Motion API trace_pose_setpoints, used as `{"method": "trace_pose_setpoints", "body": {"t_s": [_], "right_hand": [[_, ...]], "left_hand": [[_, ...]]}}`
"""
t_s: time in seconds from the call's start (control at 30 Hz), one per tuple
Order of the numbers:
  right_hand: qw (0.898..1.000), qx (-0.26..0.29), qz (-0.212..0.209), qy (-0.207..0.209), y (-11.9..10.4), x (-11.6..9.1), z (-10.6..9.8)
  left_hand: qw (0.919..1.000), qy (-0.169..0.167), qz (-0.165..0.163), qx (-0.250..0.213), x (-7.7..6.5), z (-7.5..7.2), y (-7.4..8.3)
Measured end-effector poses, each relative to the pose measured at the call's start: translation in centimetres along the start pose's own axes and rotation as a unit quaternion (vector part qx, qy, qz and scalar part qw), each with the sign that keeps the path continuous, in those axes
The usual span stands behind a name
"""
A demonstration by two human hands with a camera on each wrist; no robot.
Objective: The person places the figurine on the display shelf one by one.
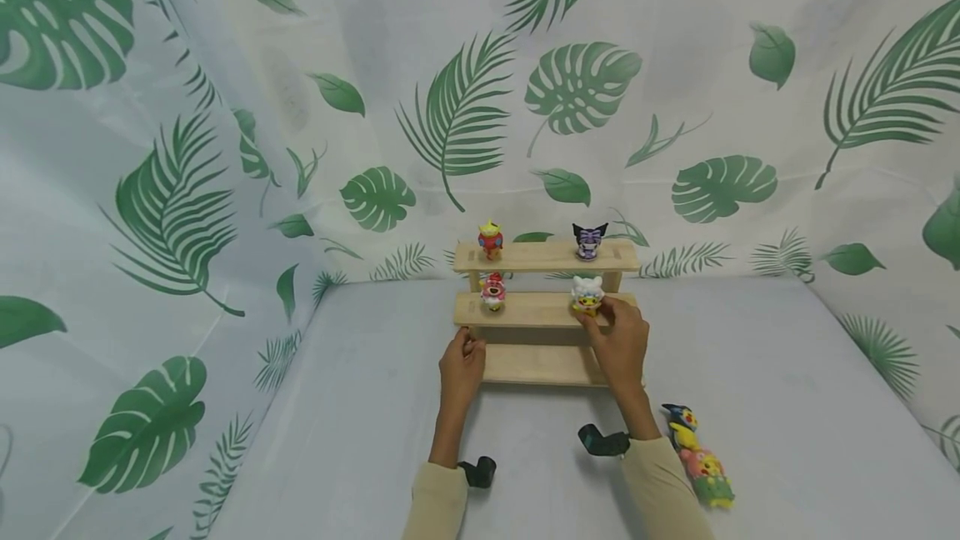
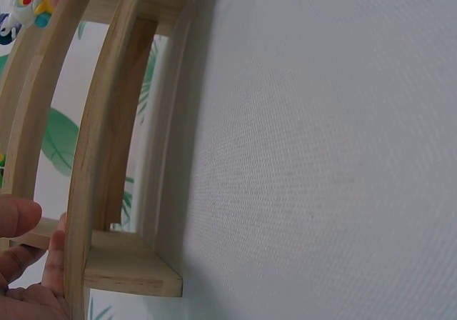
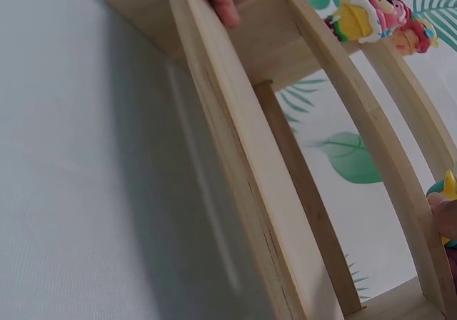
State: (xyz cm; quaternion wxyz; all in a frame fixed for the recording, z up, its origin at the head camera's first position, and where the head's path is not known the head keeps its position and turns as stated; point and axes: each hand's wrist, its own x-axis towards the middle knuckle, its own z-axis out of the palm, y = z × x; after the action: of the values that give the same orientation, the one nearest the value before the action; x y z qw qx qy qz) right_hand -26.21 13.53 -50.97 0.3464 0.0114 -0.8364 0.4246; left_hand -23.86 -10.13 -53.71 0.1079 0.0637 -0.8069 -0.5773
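A three-tier wooden display shelf point(image 1: 536, 365) stands ahead of me. My right hand point(image 1: 621, 344) pinches a small white-hooded figurine with a yellow face point(image 1: 587, 294) at the right of the middle tier. In the right wrist view only a teal and yellow bit of that figurine point(image 3: 450, 184) shows beside the fingertips. My left hand point(image 1: 462, 365) grips the shelf's left side, just under the middle tier. Its thumb and fingers point(image 2: 53, 263) bend around the wood in the left wrist view. A pink figurine point(image 1: 492, 292) stands at the left of the middle tier.
On the top tier stand a red and yellow figurine point(image 1: 491, 240) at left and a purple and black one point(image 1: 588, 241) at right. Near my right forearm, a blue and yellow figurine point(image 1: 682, 426) and a pink and green one point(image 1: 708, 477) lie on the white table point(image 1: 360, 407). Leaf-print sheeting point(image 1: 465, 107) hangs behind.
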Motion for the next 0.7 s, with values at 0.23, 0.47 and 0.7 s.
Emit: {"method": "trace_pose_setpoints", "body": {"t_s": [0.23, 0.47, 0.7], "right_hand": [[1.0, -0.006, -0.002, 0.003, 0.1, -0.2, 0.0], [1.0, -0.014, -0.007, 0.002, 0.1, -0.4, -0.3], [1.0, -0.016, -0.014, -0.008, 0.2, -0.8, -1.0]], "left_hand": [[1.0, 0.0, -0.004, -0.003, -0.1, 0.0, 0.0], [1.0, -0.002, 0.0, -0.002, -0.2, 0.0, 0.1], [0.9999, -0.002, 0.009, -0.005, -0.3, 0.0, 0.0]]}}
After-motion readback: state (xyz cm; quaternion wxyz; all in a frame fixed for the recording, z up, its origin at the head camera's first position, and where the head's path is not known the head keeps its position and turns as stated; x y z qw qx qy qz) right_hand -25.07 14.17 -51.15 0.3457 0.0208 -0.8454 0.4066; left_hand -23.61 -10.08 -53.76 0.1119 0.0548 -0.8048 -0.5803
